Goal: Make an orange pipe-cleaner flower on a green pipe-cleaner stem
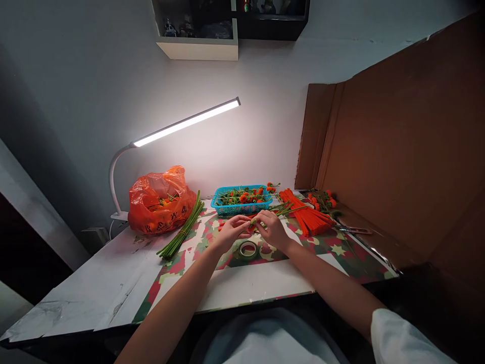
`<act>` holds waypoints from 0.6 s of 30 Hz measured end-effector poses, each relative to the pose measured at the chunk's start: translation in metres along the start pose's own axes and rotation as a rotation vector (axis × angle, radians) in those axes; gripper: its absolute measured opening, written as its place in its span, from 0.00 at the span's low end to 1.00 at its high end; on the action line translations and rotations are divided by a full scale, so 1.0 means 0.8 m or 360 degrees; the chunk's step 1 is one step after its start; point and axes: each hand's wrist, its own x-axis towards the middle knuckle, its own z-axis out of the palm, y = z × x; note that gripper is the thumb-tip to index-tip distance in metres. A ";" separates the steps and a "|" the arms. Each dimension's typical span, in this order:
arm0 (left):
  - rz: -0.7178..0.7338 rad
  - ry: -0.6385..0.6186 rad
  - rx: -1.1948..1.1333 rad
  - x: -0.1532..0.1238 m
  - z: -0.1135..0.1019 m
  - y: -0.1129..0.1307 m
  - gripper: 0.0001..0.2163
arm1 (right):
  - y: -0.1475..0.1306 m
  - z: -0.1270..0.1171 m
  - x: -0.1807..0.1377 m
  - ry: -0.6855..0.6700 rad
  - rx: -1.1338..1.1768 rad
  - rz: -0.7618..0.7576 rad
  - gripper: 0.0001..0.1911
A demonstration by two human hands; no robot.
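Over the middle of the table my left hand (234, 230) and my right hand (272, 230) meet, fingertips closed around a small green flower piece (252, 222). Some orange-red shows at it, but the fingers hide most of its shape. A roll of green tape (248, 249) lies on the table just below the hands. Behind them stands a blue basket (242, 209) with orange flowers and green stems. To the right of my right hand lies a fanned bundle of orange-red strips (305, 215), with thin green stems (285, 209) between.
An orange plastic bag (161, 212) and a bundle of green stems (182, 228) sit on the left. A lamp (185, 124) reaches over the table (94, 275). At right are more orange flowers (322, 199), scissors (356, 230) and a tall cardboard panel (397, 136).
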 end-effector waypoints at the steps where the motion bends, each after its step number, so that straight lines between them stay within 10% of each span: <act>1: -0.0016 0.0009 -0.0020 0.000 0.000 0.000 0.16 | 0.000 0.000 0.000 0.0003 -0.0027 -0.0015 0.09; 18: -0.0550 -0.0337 -0.0263 -0.006 -0.016 0.010 0.09 | 0.003 -0.010 -0.002 -0.0113 -0.0133 -0.0340 0.14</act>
